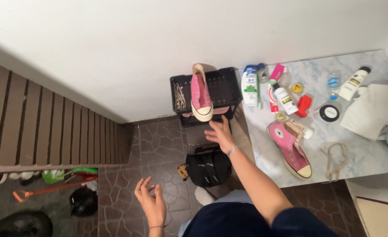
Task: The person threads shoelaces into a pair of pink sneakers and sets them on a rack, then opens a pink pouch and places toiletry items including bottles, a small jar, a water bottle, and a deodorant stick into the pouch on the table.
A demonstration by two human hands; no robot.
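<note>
On top of the black plastic rack (222,85) against the white wall, 1 pink high-top sneaker (201,93) stands with its cream toe cap pointing toward the camera, and a bundle of loose laces (179,96) lies just beside it to the left. From the head view, the right hand (220,133) reaches out just below the rack's front edge, near the sneaker's toe but not touching it; its fingers are spread and hold nothing. The left hand (150,201) hangs lower over the stone-patterned floor (156,147), palm up, fingers loosely curled apart, also empty. A black bag (208,166) sits on the floor under the right forearm.

Right of the rack, a marble-patterned counter (369,153) carries the second pink sneaker (290,149), lying unlaced with its toe toward the counter's near edge. Another loose lace (335,158) lies just beside it to the right. Behind that shoe stand several bottles and tubes, among them a white and blue bottle (249,85), with a white cloth (371,109) at the far right.
</note>
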